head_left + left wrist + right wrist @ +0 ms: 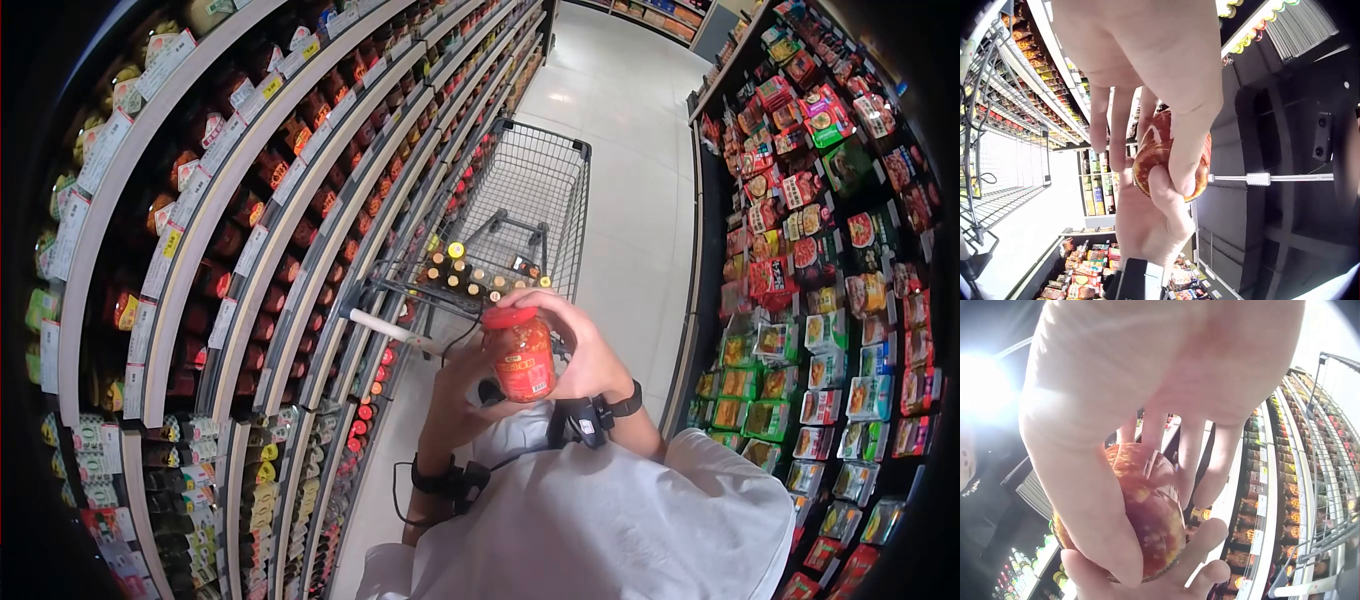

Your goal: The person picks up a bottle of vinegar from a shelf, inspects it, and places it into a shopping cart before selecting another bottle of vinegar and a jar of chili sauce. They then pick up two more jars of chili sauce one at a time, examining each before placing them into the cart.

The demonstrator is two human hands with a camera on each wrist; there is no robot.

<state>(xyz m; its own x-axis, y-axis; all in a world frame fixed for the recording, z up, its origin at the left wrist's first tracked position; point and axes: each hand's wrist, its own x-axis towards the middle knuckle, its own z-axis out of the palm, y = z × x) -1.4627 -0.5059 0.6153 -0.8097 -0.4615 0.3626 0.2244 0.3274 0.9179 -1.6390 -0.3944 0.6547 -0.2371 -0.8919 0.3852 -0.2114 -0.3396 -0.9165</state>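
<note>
A glass jar [522, 368] with a red lid, a red label and chunky red contents is held upright in front of my chest, between both hands. From the left side my left hand [453, 398] grips it, the thumb across the glass in the left wrist view. My right hand [582, 345] curls round the other side, with fingers up by the lid. Close up in the right wrist view, the jar's [1157, 519] reddish contents show through the glass, and the right thumb lies across it. The label is out of sight there.
Ahead stands a wire shopping cart [530, 185] with several dark bottles [470, 280] in its near end; its white handle [395, 330] is at the left. Shelves of jars [290, 150] line the left side. Packaged food [800, 200] fills a display on the right. Pale floor [640, 200] runs between.
</note>
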